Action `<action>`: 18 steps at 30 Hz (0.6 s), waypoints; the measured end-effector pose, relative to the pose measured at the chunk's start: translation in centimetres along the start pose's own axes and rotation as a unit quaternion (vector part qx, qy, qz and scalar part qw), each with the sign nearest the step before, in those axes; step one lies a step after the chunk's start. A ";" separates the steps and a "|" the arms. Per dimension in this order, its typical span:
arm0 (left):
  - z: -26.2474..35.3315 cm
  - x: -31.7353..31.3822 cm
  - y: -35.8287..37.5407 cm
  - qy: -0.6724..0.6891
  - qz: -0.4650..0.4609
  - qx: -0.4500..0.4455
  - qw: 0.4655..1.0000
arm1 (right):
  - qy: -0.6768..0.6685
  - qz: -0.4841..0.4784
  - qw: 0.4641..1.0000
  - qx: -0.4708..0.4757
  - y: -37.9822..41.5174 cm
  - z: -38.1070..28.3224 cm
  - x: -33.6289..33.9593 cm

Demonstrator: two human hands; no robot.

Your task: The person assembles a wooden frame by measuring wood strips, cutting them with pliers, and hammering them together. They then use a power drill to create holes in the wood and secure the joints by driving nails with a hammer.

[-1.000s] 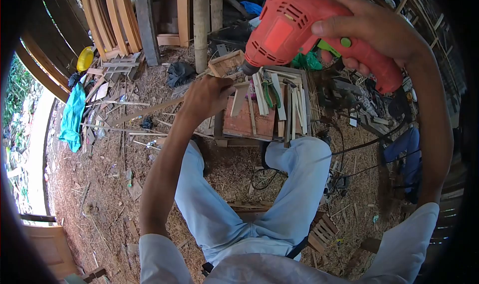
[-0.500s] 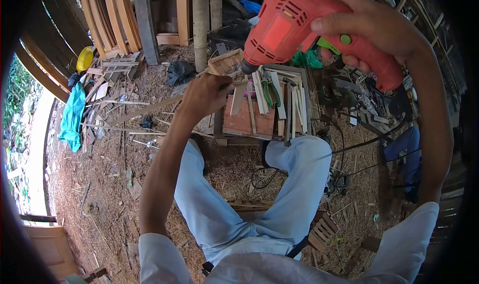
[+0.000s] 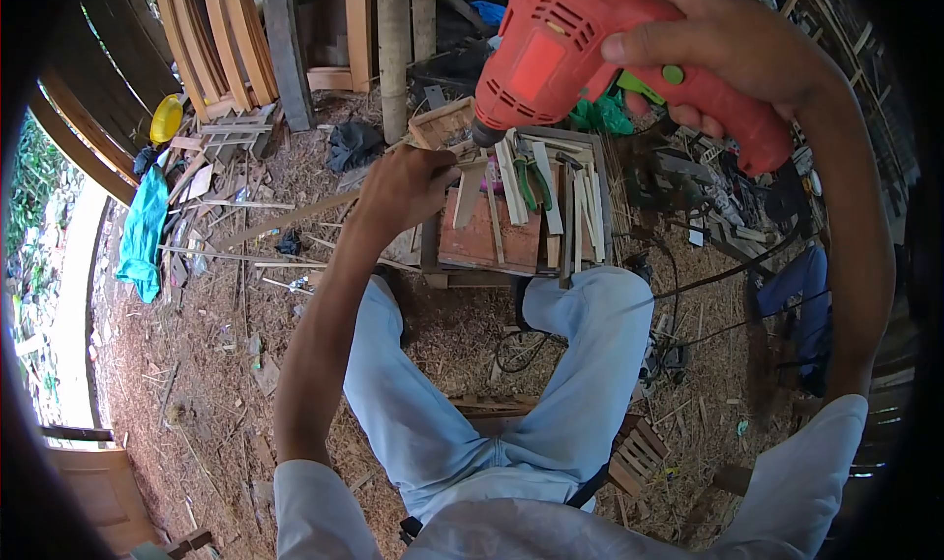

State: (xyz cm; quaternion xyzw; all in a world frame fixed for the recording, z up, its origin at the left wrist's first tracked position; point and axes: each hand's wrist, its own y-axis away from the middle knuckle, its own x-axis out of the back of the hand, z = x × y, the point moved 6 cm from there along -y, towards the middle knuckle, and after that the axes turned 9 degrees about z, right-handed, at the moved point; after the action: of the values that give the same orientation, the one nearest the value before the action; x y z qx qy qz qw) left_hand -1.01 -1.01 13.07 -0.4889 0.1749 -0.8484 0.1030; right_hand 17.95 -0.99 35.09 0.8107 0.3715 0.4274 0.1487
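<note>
My right hand (image 3: 733,49) grips a red electric drill (image 3: 580,54) raised at the top of the view, its nose pointing down-left at a small wooden piece (image 3: 470,178). My left hand (image 3: 405,188) pinches that piece at its left end and holds it over a low wooden workbench (image 3: 487,245). The drill's tip touches or nearly touches the piece. Several pale wooden strips and green-handled pliers (image 3: 529,181) lie on the bench top.
My legs in light blue trousers straddle the bench on a sawdust floor. Curved wooden planks (image 3: 211,39) lean at the back left, near a yellow helmet (image 3: 165,117) and a teal cloth (image 3: 143,231). Black cables (image 3: 728,280) and tools clutter the right.
The drill has edged slightly left and down toward the wooden piece. My left hand has stayed in place on it.
</note>
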 end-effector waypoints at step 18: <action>-0.2 0.1 0.1 0.024 0.015 0.006 1.000 | 0.108 0.062 0.991 0.047 0.9 -1.0 -1.0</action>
State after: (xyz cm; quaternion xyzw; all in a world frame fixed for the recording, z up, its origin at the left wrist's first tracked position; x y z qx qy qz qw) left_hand -1.26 -1.11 13.05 -0.4650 0.1792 -0.8595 0.1141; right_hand 17.17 -2.42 35.58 0.7872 0.3542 0.5031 0.0421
